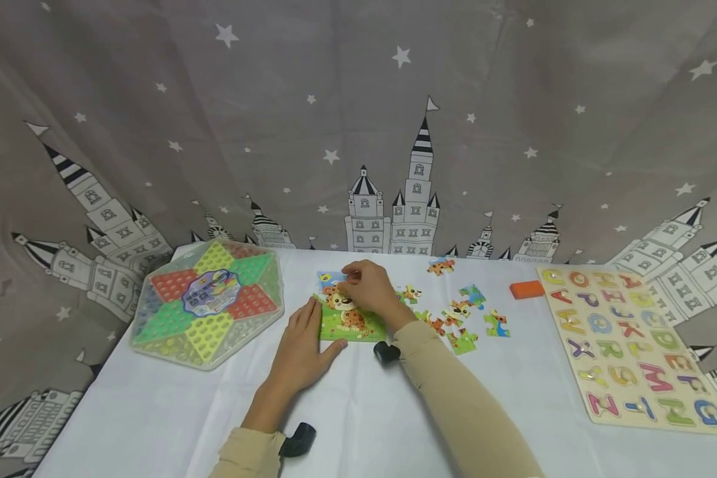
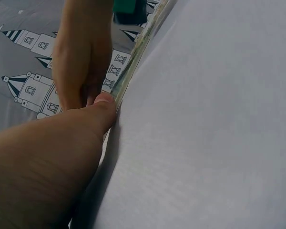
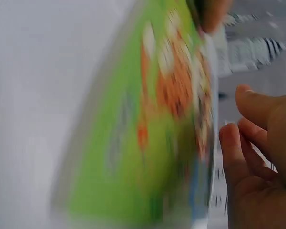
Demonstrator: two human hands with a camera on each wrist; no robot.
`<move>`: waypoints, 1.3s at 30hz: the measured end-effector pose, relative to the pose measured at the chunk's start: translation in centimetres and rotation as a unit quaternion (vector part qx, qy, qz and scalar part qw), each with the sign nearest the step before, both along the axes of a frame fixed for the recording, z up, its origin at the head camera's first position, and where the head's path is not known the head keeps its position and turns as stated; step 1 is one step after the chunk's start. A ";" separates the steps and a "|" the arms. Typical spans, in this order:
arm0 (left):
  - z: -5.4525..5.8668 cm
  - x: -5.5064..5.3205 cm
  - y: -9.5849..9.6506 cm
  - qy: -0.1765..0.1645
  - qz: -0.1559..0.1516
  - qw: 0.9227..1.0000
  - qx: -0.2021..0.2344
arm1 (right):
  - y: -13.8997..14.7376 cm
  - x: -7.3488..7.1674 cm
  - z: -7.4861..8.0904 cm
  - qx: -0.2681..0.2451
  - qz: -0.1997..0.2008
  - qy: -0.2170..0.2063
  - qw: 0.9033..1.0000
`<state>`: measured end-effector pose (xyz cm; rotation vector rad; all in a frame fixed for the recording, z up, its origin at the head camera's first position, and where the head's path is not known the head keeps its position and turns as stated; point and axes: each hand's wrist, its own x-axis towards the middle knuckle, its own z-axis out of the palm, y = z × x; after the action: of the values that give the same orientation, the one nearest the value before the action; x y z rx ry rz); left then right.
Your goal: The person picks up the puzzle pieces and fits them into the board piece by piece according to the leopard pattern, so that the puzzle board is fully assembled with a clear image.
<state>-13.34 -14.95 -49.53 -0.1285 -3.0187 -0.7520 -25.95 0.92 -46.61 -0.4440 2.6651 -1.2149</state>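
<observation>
A jigsaw puzzle with a green field and a spotted cartoon animal lies at the table's middle; the right wrist view shows it blurred. My left hand rests along its left edge with fingers extended and thumb near the lower edge. My right hand is over the upper right part of the picture with bent fingers. In the right wrist view, the thumb and fingers of this right hand stand apart, and no piece shows between them. Loose puzzle pieces lie right of the puzzle.
At the left lies a hexagonal Chinese checkers board under a clear cover. A wooden alphabet board is on the right, with an orange block beside it. Behind the white table hangs a grey castle-print curtain.
</observation>
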 end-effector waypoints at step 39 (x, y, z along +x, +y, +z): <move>-0.2 0.0 0.2 0.002 0.004 1.000 0.003 | 13.1 0.4 0.4 0.080 -0.010 -0.054 0.995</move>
<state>-13.37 -14.79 -49.72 -0.1168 -3.0116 -0.7579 -25.56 13.99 -46.25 -0.3187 2.6530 -0.9906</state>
